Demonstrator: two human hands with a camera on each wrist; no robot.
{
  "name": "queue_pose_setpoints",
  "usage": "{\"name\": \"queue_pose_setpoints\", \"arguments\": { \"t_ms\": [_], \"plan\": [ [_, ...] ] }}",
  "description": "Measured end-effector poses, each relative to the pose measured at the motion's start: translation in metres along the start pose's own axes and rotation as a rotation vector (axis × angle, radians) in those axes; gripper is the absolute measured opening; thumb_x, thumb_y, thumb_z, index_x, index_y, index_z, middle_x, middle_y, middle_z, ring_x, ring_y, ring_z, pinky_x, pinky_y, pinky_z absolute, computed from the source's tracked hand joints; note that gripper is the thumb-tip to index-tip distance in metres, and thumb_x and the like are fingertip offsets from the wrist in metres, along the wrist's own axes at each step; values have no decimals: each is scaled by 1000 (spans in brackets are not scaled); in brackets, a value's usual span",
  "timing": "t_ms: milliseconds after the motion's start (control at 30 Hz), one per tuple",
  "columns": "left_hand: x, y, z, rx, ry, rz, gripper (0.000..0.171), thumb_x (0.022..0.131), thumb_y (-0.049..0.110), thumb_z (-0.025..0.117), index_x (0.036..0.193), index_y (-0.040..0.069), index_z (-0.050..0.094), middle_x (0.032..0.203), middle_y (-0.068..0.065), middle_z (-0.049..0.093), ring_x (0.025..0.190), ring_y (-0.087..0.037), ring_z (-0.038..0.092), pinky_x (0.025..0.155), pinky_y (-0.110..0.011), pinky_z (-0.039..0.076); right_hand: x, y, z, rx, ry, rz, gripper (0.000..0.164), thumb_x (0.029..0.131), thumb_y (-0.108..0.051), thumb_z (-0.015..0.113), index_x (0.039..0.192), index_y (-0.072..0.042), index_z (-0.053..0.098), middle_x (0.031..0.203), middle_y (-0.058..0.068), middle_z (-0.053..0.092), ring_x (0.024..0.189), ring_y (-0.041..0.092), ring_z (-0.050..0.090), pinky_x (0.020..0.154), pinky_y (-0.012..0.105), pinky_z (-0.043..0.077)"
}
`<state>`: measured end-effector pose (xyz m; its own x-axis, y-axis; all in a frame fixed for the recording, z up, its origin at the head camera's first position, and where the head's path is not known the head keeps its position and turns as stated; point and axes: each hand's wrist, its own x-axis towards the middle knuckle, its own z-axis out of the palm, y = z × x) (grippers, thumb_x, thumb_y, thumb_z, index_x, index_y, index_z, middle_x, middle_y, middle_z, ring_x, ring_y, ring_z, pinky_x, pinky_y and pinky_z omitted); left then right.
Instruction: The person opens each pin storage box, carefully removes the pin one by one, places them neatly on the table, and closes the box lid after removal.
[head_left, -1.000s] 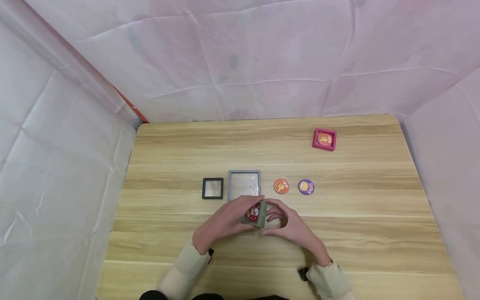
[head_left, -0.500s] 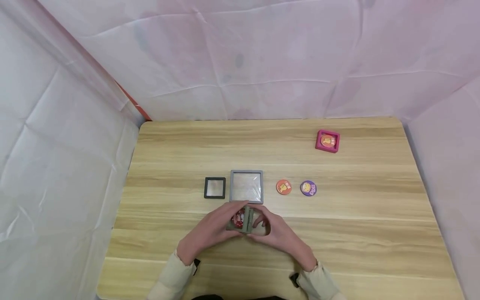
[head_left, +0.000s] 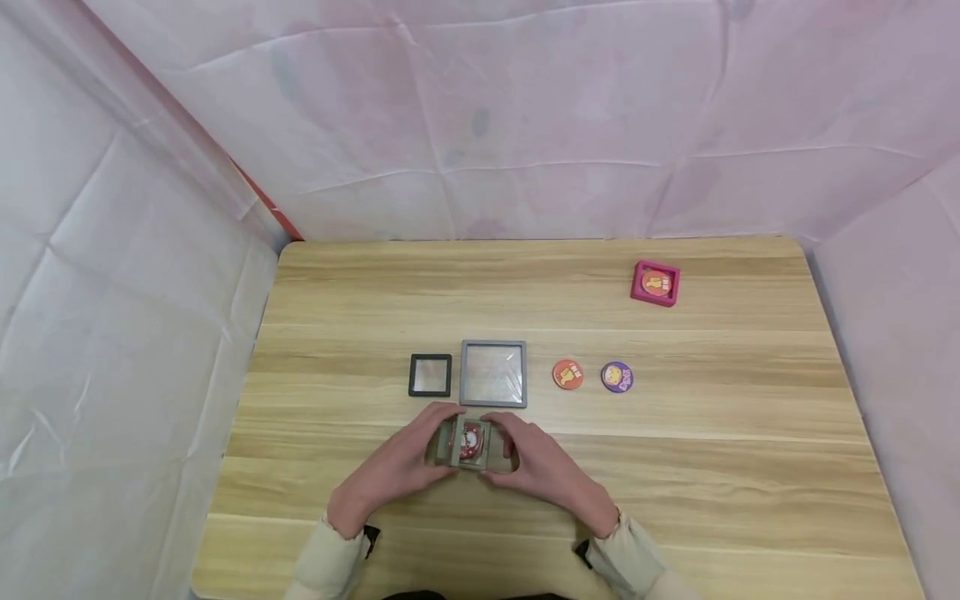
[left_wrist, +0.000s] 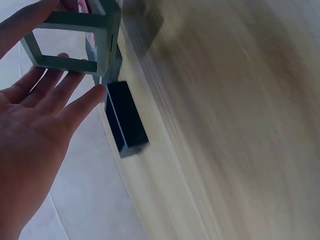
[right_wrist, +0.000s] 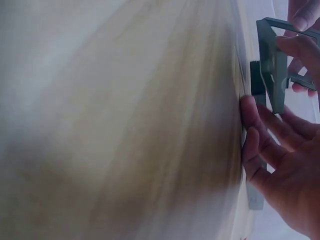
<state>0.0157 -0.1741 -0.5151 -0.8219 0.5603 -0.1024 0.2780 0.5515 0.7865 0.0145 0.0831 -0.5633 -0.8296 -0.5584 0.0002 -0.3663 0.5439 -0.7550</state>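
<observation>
- My left grip (head_left: 393,468) and right grip (head_left: 550,468) pinch the green frame (head_left: 456,442), nearer me than the grey frame (head_left: 493,375)
- Purple badge (head_left: 617,377): lettering too small to read
- Wood-grain worktop (head_left: 750,467), hanging pale sheets (head_left: 540,125)

Both arms are being reached in from the near side, the left sleeve (head_left: 327,557) and right sleeve (head_left: 632,554) being slanted toward each other. The left hand (head_left: 392,471) is being held opposite the right hand (head_left: 546,467), a gap being left between them. The left wrist (head_left: 348,510) and right wrist (head_left: 602,510) are being angled inward. On each side a pinching grip is being formed: the left index finger (head_left: 442,409) and right index finger (head_left: 501,418) are being arched along the far side, while the left thumb (head_left: 437,473) and right thumb (head_left: 501,479) are being pointed inward along the near side. In the right wrist view, the lower fingers (right_wrist: 253,142) are being bent.
</observation>
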Motion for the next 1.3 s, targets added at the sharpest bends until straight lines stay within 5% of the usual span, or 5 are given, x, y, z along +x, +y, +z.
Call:
{"name": "queue_pose_setpoints", "arguments": {
  "t_ms": [167,467,833,1100,1300],
  "plan": [
    [-9,-6,-3,-12,24,-71,85,73,6,87,147,14,45,147,-4,52,136,-20,52,116,-45,48,6,-8,3,-117,-15,7,79,73,-45,86,140,-18,53,130,-1,60,92,10,60,75,29,54],
    [-21,-14,-10,-16,72,-135,86,71,4,88,146,16,47,146,4,52,137,-20,51,118,-48,44,16,-20,6,-156,-54,30,76,74,-47,85,137,-17,55,127,-2,57,92,10,60,75,30,56],
    [-30,-17,-17,-22,101,-207,86,69,0,87,144,14,48,139,-2,59,129,-21,57,116,-51,46,30,-28,16,-146,-65,4,73,72,-34,88,133,-8,57,124,3,61,101,14,64,85,35,62],
    [-35,-18,-24,-26,127,-247,84,69,-1,88,143,12,49,142,-2,60,134,-23,56,119,-49,43,37,-32,25,-252,-33,-26,75,69,-38,87,132,-8,58,122,3,62,96,13,63,66,28,55],
    [-39,-21,-28,-43,136,-249,81,69,-4,87,139,8,49,139,-10,64,135,-26,57,119,-50,43,45,-38,28,-251,-47,-28,74,69,-38,88,131,-8,60,119,3,61,94,13,62,64,26,53]
  ]
}}
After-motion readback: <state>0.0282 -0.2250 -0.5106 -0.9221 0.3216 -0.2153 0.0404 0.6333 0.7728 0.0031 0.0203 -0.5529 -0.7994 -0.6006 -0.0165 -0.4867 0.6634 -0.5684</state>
